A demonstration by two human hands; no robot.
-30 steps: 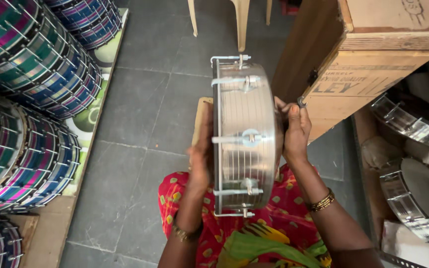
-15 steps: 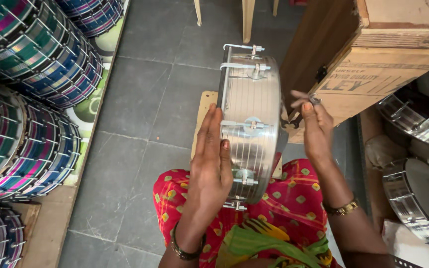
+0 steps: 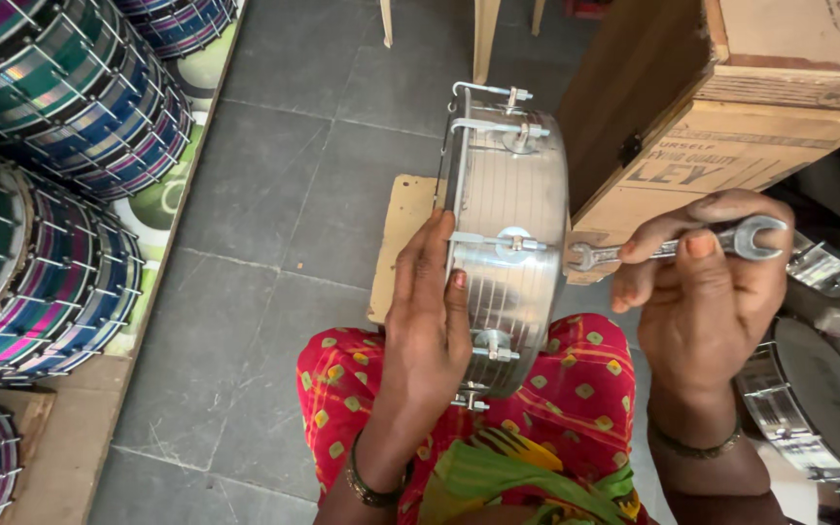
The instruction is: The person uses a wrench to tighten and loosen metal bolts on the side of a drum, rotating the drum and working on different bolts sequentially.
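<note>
The metal drum (image 3: 507,243) stands on its edge above the person's lap, in the middle of the scene, with its shiny shell turned up to the camera. The left hand (image 3: 427,316) lies flat against the drumhead side, fingers stretched and thumb over the rim — it is open and pressing, not closed around anything. The right hand (image 3: 707,292) is closed on a small double-ended spanner (image 3: 678,248), whose near jaw points to a tension lug (image 3: 515,243) on the shell, very close to it; I cannot tell if it already touches the nut.

I judge the drum to be stiff and rather light, because it is a hollow shell, but the polished metal looks slippery. The skin is probably the delicate part, so a flat palm is a safer hold than fingertips; the rim and the tension rods also give good grip.

On the left, coloured drums (image 3: 60,175) are stacked; on the far right stands a wooden crate (image 3: 731,107).
</note>
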